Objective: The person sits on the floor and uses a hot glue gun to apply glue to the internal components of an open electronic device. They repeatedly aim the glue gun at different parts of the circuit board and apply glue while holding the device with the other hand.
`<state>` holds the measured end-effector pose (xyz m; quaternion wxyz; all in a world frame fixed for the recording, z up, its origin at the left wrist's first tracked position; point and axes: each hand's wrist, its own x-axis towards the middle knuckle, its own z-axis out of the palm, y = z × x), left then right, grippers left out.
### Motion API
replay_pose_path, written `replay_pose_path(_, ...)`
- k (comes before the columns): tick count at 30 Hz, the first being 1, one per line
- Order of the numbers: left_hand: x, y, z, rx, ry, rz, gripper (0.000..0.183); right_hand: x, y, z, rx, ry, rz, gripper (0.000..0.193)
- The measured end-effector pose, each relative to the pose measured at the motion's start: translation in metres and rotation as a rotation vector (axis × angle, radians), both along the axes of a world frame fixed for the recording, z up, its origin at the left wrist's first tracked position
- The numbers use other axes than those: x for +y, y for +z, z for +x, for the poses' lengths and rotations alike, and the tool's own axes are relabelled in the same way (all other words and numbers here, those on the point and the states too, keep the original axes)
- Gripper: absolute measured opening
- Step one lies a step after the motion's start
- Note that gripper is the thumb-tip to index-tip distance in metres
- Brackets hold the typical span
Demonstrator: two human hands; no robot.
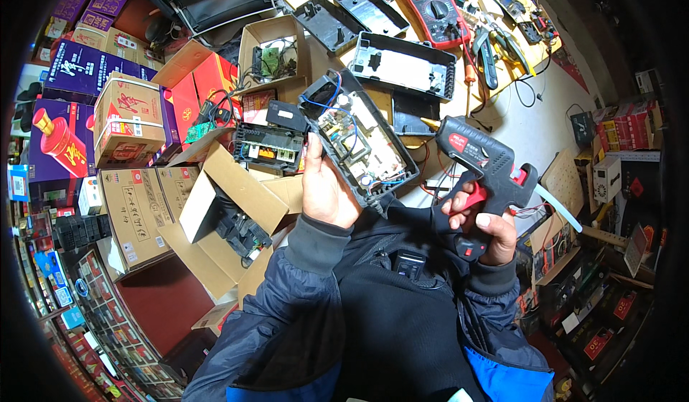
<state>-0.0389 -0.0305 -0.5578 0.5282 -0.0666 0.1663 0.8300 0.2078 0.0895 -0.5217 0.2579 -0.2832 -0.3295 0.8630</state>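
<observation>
My left hand (326,190) is closed on the near left edge of an open black plastic case, its palm turned up. Inside this case sits a circuit board (352,140) with a blue wire looped across it and whitish material over parts of it. In my right hand (482,222) is a black hot glue gun (482,151) with a red trigger, my fingers wrapped round its grip. Its tip points up and left, just right of the case and apart from it. From the gun's back end a pale glue stick (563,207) sticks out.
Beyond the case, the table holds an empty black case half (405,64), a red multimeter (433,7) and pliers (486,57). At left stand an open carton (244,179) with black parts inside, another black case with a board (269,147), and stacked boxes (129,118).
</observation>
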Motion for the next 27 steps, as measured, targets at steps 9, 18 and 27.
replay_pose_path(9,-0.0010,-0.0042,0.0012,0.000,0.021,-0.021,0.063,-0.0004,-0.0012,0.0004,-0.014,0.001,0.002,0.059)
replay_pose_path(18,0.0000,-0.0039,0.0025,0.011,0.011,0.008,0.065,-0.0003,-0.0023,0.0018,-0.016,-0.002,0.007,0.059)
replay_pose_path(27,-0.0012,-0.0044,0.0010,0.008,0.005,-0.025,0.064,-0.0008,-0.0008,0.0015,-0.027,0.013,0.023,0.058)
